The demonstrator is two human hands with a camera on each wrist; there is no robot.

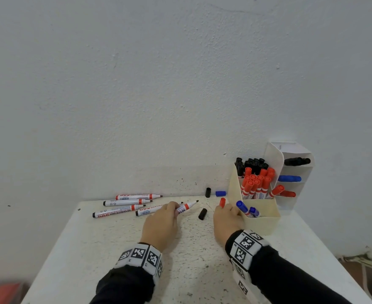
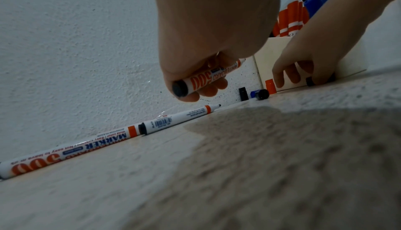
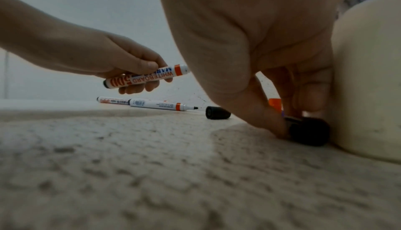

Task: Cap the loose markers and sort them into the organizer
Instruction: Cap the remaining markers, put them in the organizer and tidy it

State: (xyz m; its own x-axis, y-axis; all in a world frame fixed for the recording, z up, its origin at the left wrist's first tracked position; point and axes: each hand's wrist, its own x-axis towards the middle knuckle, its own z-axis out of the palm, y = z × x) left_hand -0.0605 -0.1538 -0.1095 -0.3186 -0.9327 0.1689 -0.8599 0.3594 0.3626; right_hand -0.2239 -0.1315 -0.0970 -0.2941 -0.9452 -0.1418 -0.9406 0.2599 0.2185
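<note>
My left hand [image 1: 173, 209] grips an uncapped whiteboard marker [image 1: 187, 206] by its barrel, just above the table, its black tip pointing right. The marker's black end plug [image 2: 179, 88] faces the left wrist camera. My right hand [image 1: 227, 211] is down on the table against the cream organizer [image 1: 260, 223]. Its thumb and fingers pinch a black cap [image 3: 308, 131] that lies on the table beside the organizer wall [image 3: 369, 79]; in the head view the hand hides this cap. Several uncapped markers [image 1: 123, 202] lie on the table to the left.
Another black cap [image 1: 202, 213] lies between my hands. A red cap [image 1: 222, 202], a blue cap [image 1: 220, 193] and an upright black cap [image 1: 208, 192] sit near the wall. A white tiered organizer [image 1: 294, 150] stands behind the cream one, which holds capped black, red and blue markers.
</note>
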